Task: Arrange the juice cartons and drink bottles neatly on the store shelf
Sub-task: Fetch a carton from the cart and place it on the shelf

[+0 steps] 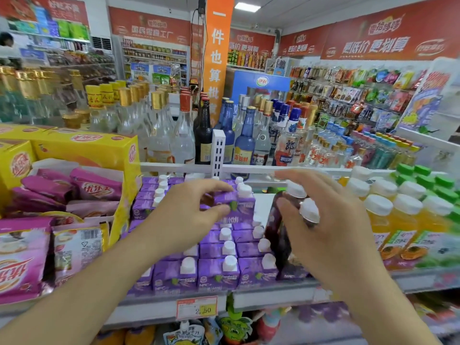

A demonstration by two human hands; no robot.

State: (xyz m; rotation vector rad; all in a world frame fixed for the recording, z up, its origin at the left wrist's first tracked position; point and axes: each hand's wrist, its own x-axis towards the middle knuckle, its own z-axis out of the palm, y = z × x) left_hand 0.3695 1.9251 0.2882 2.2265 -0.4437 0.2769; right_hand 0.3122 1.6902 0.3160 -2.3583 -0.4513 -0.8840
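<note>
Pinching a raised carton (234, 204) with left hand (189, 220) to seat it | right hand (323, 220) fingers spread, steadying dark bottle (278, 227), mid-frame

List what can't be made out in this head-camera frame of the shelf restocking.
- Dark bottles: the right hand covers them and motion blurs them; whether it grips them is unclear.
- Raised purple carton: the left hand hides part of it; print blurred.
- Price tag: the first digit is smeared.
- Orange juice bottles: labels blurred toward the right edge.
- Lower shelf pouches: cut by the bottom edge.
</note>
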